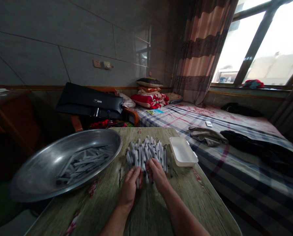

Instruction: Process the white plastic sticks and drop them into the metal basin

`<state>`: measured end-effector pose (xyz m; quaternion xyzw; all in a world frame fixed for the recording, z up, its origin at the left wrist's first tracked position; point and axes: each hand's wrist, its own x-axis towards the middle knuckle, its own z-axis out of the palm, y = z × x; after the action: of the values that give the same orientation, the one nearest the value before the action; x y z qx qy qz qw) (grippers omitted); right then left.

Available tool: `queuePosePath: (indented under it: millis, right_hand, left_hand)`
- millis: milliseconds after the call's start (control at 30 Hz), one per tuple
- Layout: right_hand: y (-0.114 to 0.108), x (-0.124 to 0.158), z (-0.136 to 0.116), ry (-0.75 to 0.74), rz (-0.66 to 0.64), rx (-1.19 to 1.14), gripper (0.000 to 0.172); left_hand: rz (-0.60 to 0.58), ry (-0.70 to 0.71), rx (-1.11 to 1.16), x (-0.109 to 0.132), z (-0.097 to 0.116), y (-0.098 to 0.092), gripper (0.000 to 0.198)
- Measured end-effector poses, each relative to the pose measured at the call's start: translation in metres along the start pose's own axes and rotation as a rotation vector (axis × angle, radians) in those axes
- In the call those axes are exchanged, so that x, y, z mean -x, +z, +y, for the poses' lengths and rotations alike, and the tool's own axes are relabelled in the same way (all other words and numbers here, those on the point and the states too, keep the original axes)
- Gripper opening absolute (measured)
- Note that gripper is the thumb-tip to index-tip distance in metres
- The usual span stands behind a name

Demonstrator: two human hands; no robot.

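Observation:
A heap of slim pens (158, 149) with pale, translucent barrels and dark ends lies on the table (151, 209) in front of me. At the heap's near edge, my left hand (131, 183) is closed around one upright pen (137, 160). Close beside it, my right hand (158, 173) has its fingers curled in at the front of the heap, on a pen whose lower end shows beneath them. More pens (87, 162) lie loose in a large oval metal basin (48, 155) to the left. An open white plastic box (184, 152) stands just right of the heap.
The basin overhangs the table's left edge. Beyond the table, a black case (92, 101) rests on a wooden chair (133, 116). On the right is a bed (178, 118) with folded red bedding (150, 100), dark clothes (259, 150) and a small white object (208, 124).

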<state>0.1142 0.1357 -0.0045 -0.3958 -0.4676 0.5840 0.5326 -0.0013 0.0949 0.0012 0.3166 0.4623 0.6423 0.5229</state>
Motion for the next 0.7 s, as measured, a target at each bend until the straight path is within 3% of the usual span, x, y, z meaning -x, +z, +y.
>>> queuePosePath:
  millis: [133, 267, 433, 700]
  right_hand:
    - [-0.001, -0.003, -0.005, 0.028, -0.041, -0.182, 0.040]
    - [-0.003, 0.000, -0.008, 0.107, -0.124, -0.306, 0.043]
    - [-0.002, 0.007, -0.007, 0.217, -0.271, -0.208, 0.047]
    - [0.008, 0.008, 0.003, 0.165, -0.139, -0.226, 0.043]
  left_hand:
    - [-0.327, -0.229, 0.037, 0.009, 0.000, 0.005, 0.026]
    - [-0.468, -0.337, 0.113, 0.012, -0.005, 0.007, 0.021]
    - [-0.336, -0.369, 0.364, 0.011, -0.008, 0.009, 0.026]
    - [-0.111, -0.315, 0.128, 0.014, -0.018, 0.022, 0.044]
